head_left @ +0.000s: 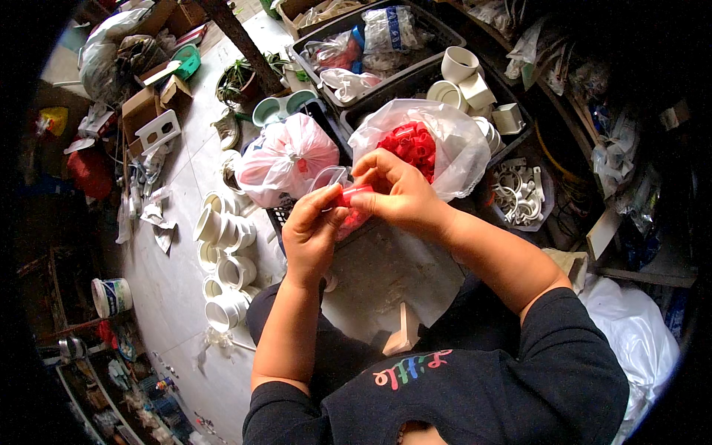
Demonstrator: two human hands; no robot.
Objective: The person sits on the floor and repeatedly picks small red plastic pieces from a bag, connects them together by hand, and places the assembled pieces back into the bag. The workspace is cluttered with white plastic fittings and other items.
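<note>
Both hands meet in front of me over a small red plastic piece (354,194); its exact kind is not clear. My left hand (311,226) pinches it from the left with thumb and fingers. From the right, my right hand (404,194) has thumb and bent fingers closed on the same piece. Just behind the hands lies an opened white plastic bag (463,159) full of similar red pieces (417,152). Below the held piece, more red-pink items (348,222) show partly, mostly hidden by my hands. A clear rounded plastic item (330,176) sits behind the left fingertips.
Left of the hands rests a tied white bag (293,152). White pipe fittings (226,271) stand in stacks on the tiled floor. At the right is a tub of white clips (518,193). Grey crates (456,41) with bags and fittings lie farther back. A potted plant (236,80) stands beyond.
</note>
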